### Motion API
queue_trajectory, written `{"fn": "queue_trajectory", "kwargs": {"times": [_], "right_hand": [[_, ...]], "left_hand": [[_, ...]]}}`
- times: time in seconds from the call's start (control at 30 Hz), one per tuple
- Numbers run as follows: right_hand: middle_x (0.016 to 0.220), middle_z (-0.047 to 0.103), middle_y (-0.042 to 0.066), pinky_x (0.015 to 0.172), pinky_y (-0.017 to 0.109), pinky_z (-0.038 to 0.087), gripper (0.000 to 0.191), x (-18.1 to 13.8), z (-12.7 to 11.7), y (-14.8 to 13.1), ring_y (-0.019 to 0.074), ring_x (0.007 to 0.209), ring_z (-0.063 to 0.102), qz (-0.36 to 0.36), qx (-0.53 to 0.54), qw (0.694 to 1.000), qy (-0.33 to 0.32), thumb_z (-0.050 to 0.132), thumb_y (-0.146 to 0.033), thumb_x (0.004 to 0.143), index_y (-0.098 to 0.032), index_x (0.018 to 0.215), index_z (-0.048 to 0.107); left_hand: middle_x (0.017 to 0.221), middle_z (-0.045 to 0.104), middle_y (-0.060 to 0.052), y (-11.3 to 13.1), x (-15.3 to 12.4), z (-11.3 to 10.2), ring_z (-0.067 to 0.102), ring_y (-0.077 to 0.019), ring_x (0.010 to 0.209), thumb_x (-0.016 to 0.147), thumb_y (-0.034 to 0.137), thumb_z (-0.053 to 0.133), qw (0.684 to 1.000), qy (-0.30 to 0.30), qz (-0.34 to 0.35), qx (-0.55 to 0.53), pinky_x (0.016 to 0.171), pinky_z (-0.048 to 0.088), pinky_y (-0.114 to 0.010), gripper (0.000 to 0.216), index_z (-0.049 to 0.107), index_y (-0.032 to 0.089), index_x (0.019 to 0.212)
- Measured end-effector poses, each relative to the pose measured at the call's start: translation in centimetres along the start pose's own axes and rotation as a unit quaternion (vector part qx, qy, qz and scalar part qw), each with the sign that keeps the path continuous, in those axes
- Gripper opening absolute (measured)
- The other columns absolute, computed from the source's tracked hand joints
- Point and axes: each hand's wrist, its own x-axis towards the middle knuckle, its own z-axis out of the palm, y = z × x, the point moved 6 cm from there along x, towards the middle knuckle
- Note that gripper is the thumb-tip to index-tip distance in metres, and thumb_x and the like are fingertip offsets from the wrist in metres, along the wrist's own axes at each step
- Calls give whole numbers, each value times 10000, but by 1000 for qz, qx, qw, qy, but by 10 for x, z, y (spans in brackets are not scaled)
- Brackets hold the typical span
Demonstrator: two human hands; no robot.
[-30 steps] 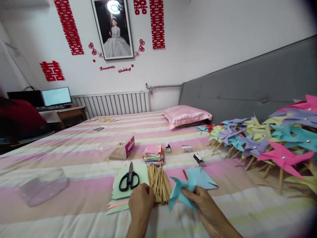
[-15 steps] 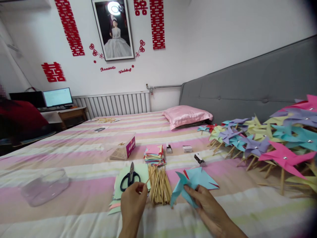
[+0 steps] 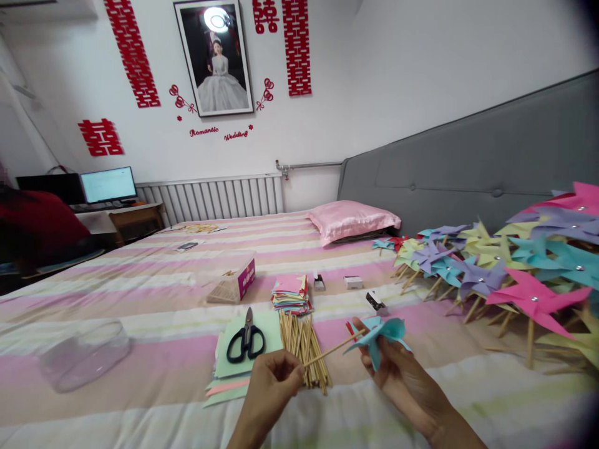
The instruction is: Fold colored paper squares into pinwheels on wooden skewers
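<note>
Within left hand [image 3: 274, 380], one stick [image 3: 333, 349]; right hand [image 3: 403, 379], one blue pinwheel [image 3: 375, 337].

L hand [image 3: 274, 381] w/ thin stick [image 3: 333, 348] angled twd blue pinwheel [image 3: 375, 337] in R hand [image 3: 403, 381].

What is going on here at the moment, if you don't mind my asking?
A person is working with bare hands over a striped bedspread. The left hand holds a thin stick, pointed toward the blue paper pinwheel in the right hand; whether the two are joined is unclear. A bundle of sticks lies nearby, and the scissors rest on green paper. Off to the right, many coloured pinwheels on sticks are crowded together.
</note>
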Motion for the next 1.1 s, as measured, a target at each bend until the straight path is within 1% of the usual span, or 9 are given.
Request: {"fn": "queue_trajectory", "kwargs": {"times": [0.17,0.33,0.4,0.5,0.57,0.63,0.73,0.9,1.1], "right_hand": [[781,720,15,616,197,513,152,-1,-3,0,114,692,633,5,-26,999,25,766,-149,600,-171,734,699],[759,717,3,618,194,515,188,0,-3,2,106,682,630,-4,-24,999,38,776,-138,583,-172,746,689],[738,711,-5,606,185,513,194,-1,-3,7,99,667,625,2,-21,999,36,775,-132,585,-170,754,687],[689,698,-20,556,158,495,177,-2,-3,17,77,608,605,17,-27,999,36,772,-133,591,-163,743,685],[661,691,-32,536,148,483,164,-3,-2,25,68,581,594,27,-29,998,39,779,-138,579,-165,709,682],[645,684,-34,525,148,475,174,-5,1,33,66,558,583,36,-32,998,40,792,-155,558,-162,693,681],[653,684,-18,521,161,469,216,-7,10,42,72,533,575,55,-46,997,37,808,-183,528,-156,704,687],[596,667,-15,544,165,461,190,-10,26,55,83,537,576,82,-57,995,-1,808,-224,531,-160,667,692],[702,674,20,643,217,444,350,-5,18,62,138,677,572,46,-98,994,-35,816,-345,479,-165,760,713]], "left_hand": [[445,519,19,1,0,2,432,-74,406,649,209,605,1000,10,-3,-10,419,323,-184,146,579,114,542],[471,588,3,10,-4,-2,495,-69,433,628,230,676,992,71,-27,-103,456,385,-164,138,651,96,610],[555,636,-11,9,-6,-3,523,-63,470,620,233,703,976,94,-56,-186,494,423,-158,156,676,100,697],[640,660,-14,2,-7,-3,546,-50,500,560,198,760,932,130,-102,-324,526,464,-144,215,683,115,744],[649,654,-4,-3,-7,-2,555,-45,505,513,161,788,905,154,-113,-379,519,476,-132,244,683,126,730],[657,644,5,-6,-7,0,558,-44,510,496,152,799,893,165,-112,-403,514,483,-127,250,681,134,715],[683,633,3,-9,-7,8,575,-57,554,515,173,794,894,149,-105,-410,546,495,-137,224,675,130,700],[785,653,-48,-6,-7,25,607,-108,688,648,255,708,916,90,-86,-381,635,488,-182,165,648,124,728],[721,649,-5,1,-11,20,586,-106,690,694,318,659,931,128,-52,-337,652,448,-187,184,600,184,805]]}}
